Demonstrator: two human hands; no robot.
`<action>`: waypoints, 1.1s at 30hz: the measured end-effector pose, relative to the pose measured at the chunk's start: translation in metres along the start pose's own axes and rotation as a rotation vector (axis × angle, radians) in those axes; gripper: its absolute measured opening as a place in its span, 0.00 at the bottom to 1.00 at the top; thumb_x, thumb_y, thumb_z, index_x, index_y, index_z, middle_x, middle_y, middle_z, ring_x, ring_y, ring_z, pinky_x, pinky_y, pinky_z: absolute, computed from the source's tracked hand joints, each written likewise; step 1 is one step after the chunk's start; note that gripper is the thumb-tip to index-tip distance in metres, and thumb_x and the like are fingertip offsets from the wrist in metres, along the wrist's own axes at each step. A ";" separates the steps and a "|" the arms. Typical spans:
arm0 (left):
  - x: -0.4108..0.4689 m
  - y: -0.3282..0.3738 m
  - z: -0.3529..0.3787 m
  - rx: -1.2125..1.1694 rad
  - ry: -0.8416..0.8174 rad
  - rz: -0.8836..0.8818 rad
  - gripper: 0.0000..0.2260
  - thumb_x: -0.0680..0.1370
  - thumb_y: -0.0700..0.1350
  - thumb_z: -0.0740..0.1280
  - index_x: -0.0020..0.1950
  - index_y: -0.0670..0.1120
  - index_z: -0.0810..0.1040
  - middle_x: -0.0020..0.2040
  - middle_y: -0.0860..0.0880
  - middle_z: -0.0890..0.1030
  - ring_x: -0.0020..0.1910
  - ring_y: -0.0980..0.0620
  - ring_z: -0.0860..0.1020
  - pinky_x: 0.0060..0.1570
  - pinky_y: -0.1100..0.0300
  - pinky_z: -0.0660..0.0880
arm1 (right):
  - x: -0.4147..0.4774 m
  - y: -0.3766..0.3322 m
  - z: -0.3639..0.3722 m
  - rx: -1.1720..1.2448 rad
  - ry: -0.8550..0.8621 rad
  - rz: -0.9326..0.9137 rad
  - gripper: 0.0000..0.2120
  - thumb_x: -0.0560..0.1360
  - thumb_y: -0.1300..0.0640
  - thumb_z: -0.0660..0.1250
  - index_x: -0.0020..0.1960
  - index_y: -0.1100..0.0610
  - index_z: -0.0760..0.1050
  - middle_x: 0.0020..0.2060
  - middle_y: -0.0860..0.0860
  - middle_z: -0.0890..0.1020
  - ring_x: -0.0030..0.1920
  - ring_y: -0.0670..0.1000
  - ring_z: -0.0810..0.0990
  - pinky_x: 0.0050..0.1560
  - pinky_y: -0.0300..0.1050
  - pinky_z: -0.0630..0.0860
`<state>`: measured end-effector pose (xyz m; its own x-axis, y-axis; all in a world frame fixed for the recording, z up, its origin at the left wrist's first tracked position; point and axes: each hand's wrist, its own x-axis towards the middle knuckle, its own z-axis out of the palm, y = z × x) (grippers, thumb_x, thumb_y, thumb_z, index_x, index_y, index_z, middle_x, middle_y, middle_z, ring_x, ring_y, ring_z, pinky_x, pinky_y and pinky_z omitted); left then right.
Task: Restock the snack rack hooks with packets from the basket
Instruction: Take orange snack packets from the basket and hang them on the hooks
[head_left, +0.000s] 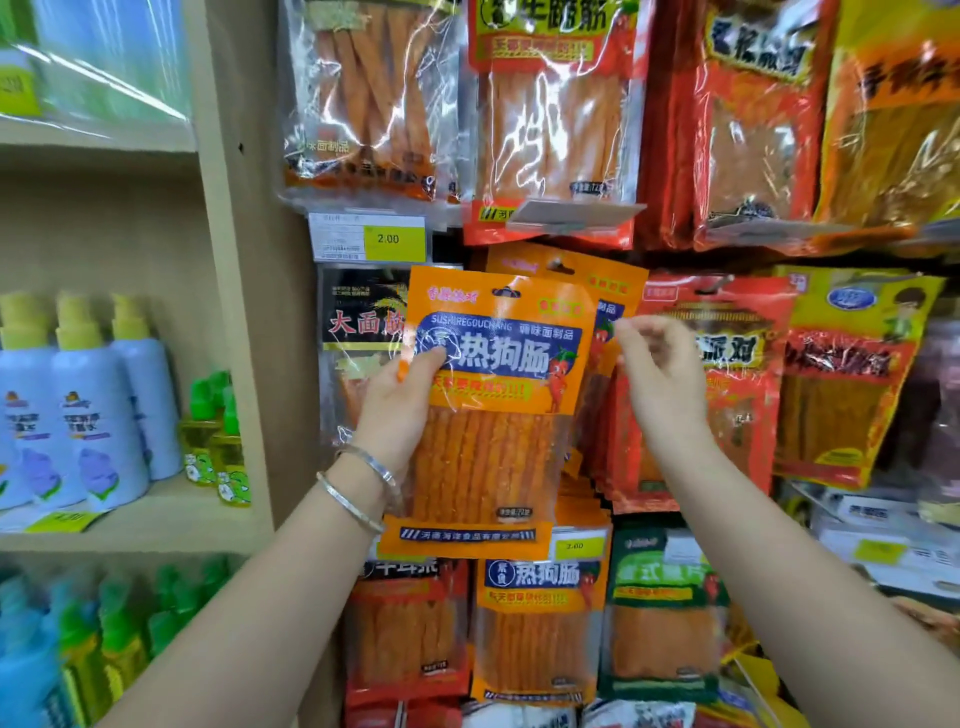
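An orange snack packet (493, 415) with a blue label and a clear window of orange sticks is held up in front of the rack. My left hand (400, 400) grips its left edge, thumb on the front. My right hand (660, 369) is just right of the packet with fingers curled, its fingertips at the edge of the matching orange packets (597, 291) that hang behind. I cannot tell if those fingers pinch anything. The hook itself is hidden behind the packets. No basket is in view.
More snack packets hang all around: red ones (717, 384) to the right, a black one (358, 332) to the left, others above and below. A yellow price tag (395, 239) sits above. A beige shelf unit (244, 312) at left holds lotion bottles (93, 415).
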<state>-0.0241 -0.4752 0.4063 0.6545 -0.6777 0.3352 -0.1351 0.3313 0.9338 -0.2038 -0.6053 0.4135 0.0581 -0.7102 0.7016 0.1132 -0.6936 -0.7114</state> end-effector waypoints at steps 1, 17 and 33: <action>-0.001 0.001 0.005 0.007 -0.003 0.007 0.31 0.61 0.65 0.67 0.55 0.46 0.79 0.52 0.43 0.82 0.54 0.39 0.79 0.59 0.38 0.73 | -0.002 -0.002 0.001 0.094 -0.077 0.073 0.07 0.75 0.46 0.66 0.47 0.49 0.73 0.40 0.45 0.78 0.39 0.43 0.78 0.41 0.38 0.73; 0.011 0.057 0.041 0.452 -0.230 0.672 0.29 0.79 0.40 0.61 0.77 0.51 0.53 0.70 0.62 0.57 0.69 0.68 0.53 0.66 0.78 0.49 | 0.032 -0.012 -0.005 0.149 -0.064 0.043 0.11 0.74 0.44 0.63 0.43 0.51 0.77 0.38 0.45 0.83 0.42 0.47 0.82 0.42 0.46 0.77; 0.020 0.031 0.043 0.465 -0.280 0.711 0.33 0.77 0.43 0.61 0.77 0.52 0.48 0.76 0.57 0.53 0.74 0.65 0.50 0.74 0.62 0.50 | 0.042 0.003 0.009 -0.084 0.001 -0.076 0.07 0.76 0.49 0.66 0.46 0.51 0.71 0.38 0.42 0.74 0.37 0.37 0.75 0.36 0.26 0.66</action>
<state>-0.0474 -0.5066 0.4470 0.1042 -0.5693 0.8155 -0.7677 0.4753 0.4298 -0.1921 -0.6364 0.4414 0.0512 -0.6549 0.7540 0.0341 -0.7534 -0.6567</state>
